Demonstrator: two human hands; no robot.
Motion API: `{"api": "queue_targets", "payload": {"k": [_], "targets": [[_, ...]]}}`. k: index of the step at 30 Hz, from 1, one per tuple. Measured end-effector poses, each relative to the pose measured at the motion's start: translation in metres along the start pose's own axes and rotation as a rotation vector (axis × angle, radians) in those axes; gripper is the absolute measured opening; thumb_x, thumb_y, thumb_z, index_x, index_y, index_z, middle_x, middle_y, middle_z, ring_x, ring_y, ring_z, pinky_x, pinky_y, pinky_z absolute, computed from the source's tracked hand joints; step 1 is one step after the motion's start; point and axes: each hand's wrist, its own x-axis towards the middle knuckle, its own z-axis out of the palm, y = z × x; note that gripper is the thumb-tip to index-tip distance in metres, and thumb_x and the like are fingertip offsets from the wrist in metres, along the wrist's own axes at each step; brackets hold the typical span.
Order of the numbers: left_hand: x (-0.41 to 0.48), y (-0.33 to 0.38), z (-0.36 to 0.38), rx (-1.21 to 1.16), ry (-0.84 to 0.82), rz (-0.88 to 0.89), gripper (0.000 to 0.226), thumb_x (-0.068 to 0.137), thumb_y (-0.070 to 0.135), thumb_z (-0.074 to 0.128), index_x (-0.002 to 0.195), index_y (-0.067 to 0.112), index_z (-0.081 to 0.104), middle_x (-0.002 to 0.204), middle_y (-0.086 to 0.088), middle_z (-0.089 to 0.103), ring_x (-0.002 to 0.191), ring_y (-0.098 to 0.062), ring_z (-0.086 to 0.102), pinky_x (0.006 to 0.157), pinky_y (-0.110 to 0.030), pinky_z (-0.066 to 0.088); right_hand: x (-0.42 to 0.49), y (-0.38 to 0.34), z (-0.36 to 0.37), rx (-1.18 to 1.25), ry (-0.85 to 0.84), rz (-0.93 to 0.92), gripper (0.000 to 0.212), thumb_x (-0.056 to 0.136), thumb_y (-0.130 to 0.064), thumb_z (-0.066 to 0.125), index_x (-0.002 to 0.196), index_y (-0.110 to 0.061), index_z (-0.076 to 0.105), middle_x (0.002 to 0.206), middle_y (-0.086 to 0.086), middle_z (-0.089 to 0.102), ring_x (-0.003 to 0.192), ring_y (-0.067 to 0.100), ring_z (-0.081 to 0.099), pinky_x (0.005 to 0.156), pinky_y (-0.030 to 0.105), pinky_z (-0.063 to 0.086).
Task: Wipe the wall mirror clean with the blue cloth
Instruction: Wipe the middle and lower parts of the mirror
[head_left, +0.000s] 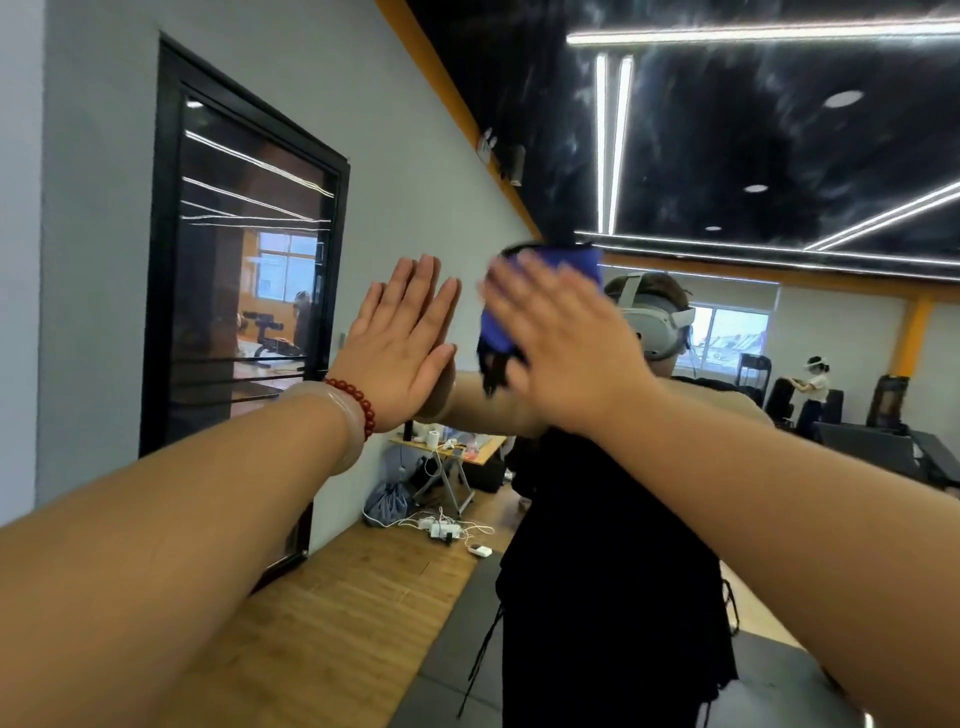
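Pressing flat on the wall mirror (737, 156), both hands are raised in front of the person.

Left hand (400, 343): fully open, fingers straight and close together, palm against the glass, meeting its own reflection at the fingertips and thumb edge. It holds nothing. A red bead bracelet (363, 402) and a pale bangle (340, 421) sit at the wrist.

Right hand (561, 343): open, fingers straight and slightly spread, somewhat blurred. The palm and fingers press the blue cloth (566, 262) against the glass; no finger curls round it.

Blue cloth: sandwiched between the right hand and the mirror. It shows above the fingertips and along the hand's left edge, with a dark fringe hanging below. It lies just beside the left hand, not touching it.

Wall mirror: shows the reflected person in dark clothing with a white headset, and a dark ceiling with strip lights.

Surroundings: black-framed door (161, 260) in the grey wall at left; wooden floor (337, 623) below.
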Motion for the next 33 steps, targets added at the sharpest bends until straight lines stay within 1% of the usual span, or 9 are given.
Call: {"api": "queue_targets", "payload": {"k": [3, 8, 10, 13, 15, 19, 21, 27, 33], "targets": [[0.001, -0.001, 0.000, 0.013, -0.033, -0.020, 0.062, 0.095, 0.049, 0.006, 0.145, 0.028, -0.023, 0.153, 0.002, -0.032, 0.141, -0.013, -0.031, 0.114, -0.030, -0.024, 0.017, 0.007, -0.008, 0.029, 0.062, 0.224, 0.068, 0.094, -0.045, 0.020, 0.155, -0.018, 0.006, 0.163, 0.005, 0.005, 0.151, 0.023, 0.002, 0.117, 0.040, -0.009], [-0.002, -0.002, -0.005, -0.012, -0.054, 0.001, 0.062, 0.093, 0.047, 0.007, 0.147, 0.024, -0.015, 0.155, 0.001, -0.022, 0.143, -0.013, -0.025, 0.118, -0.036, -0.011, -0.022, -0.025, 0.000, 0.062, -0.112, -0.328, 0.068, 0.100, -0.046, 0.021, 0.144, -0.019, -0.023, 0.161, 0.001, -0.018, 0.149, 0.020, -0.016, 0.114, 0.038, -0.019], [-0.002, -0.002, -0.010, -0.015, -0.069, 0.002, 0.063, 0.092, 0.049, 0.005, 0.146, 0.026, -0.016, 0.155, 0.003, -0.022, 0.142, -0.011, -0.025, 0.117, -0.033, -0.011, -0.012, -0.012, -0.003, 0.041, -0.059, -0.288, 0.065, 0.097, -0.046, 0.014, 0.150, -0.022, -0.017, 0.161, -0.001, -0.016, 0.149, 0.019, -0.013, 0.114, 0.036, -0.018], [-0.002, -0.005, -0.014, -0.005, -0.067, -0.018, 0.062, 0.091, 0.051, 0.005, 0.145, 0.030, -0.017, 0.154, 0.005, -0.023, 0.142, -0.010, -0.023, 0.116, -0.031, -0.011, 0.016, 0.009, -0.011, 0.058, 0.023, 0.054, 0.068, 0.096, -0.046, 0.017, 0.156, -0.020, -0.004, 0.163, 0.003, -0.007, 0.150, 0.021, -0.008, 0.116, 0.039, -0.014], [-0.004, -0.013, -0.014, 0.008, -0.051, -0.069, 0.061, 0.093, 0.048, 0.007, 0.144, 0.029, -0.019, 0.153, 0.005, -0.027, 0.141, -0.011, -0.026, 0.114, -0.029, -0.016, 0.025, 0.005, -0.012, 0.094, 0.055, 0.138, 0.068, 0.097, -0.045, 0.021, 0.156, -0.017, -0.002, 0.164, 0.005, -0.005, 0.150, 0.024, -0.008, 0.118, 0.041, -0.010], [-0.009, -0.039, -0.013, 0.041, -0.083, -0.121, 0.061, 0.093, 0.049, 0.005, 0.145, 0.027, -0.019, 0.154, 0.004, -0.025, 0.142, -0.011, -0.025, 0.114, -0.032, -0.015, 0.011, -0.043, 0.001, 0.099, -0.066, -0.255, 0.072, 0.099, -0.047, 0.025, 0.154, -0.017, -0.009, 0.163, 0.004, -0.012, 0.150, 0.023, -0.011, 0.118, 0.042, -0.010], [-0.009, -0.046, -0.010, 0.043, -0.096, -0.108, 0.062, 0.091, 0.051, 0.002, 0.145, 0.027, -0.019, 0.154, 0.005, -0.026, 0.143, -0.012, -0.023, 0.115, -0.035, -0.012, 0.011, -0.047, 0.002, 0.078, -0.097, -0.344, 0.070, 0.099, -0.046, 0.025, 0.155, -0.020, -0.008, 0.163, 0.001, -0.011, 0.150, 0.021, -0.009, 0.118, 0.040, -0.010], [-0.015, -0.044, 0.010, 0.004, 0.025, -0.137, 0.057, 0.097, 0.043, 0.009, 0.146, 0.030, -0.018, 0.154, 0.004, -0.022, 0.142, -0.013, -0.024, 0.114, -0.030, -0.022, 0.064, -0.025, -0.004, 0.074, 0.101, 0.185, 0.067, 0.096, -0.045, 0.021, 0.156, -0.020, 0.003, 0.164, 0.004, 0.002, 0.151, 0.023, -0.001, 0.118, 0.040, -0.009], [-0.017, -0.063, 0.013, -0.037, 0.047, -0.016, 0.060, 0.097, 0.037, 0.017, 0.149, 0.025, -0.010, 0.157, 0.005, -0.013, 0.145, -0.012, -0.018, 0.116, -0.031, -0.016, 0.039, -0.077, 0.015, 0.102, -0.014, -0.189, 0.071, 0.086, -0.044, 0.025, 0.150, -0.014, 0.029, 0.158, 0.007, 0.028, 0.146, 0.025, 0.026, 0.119, 0.043, 0.012]]}}
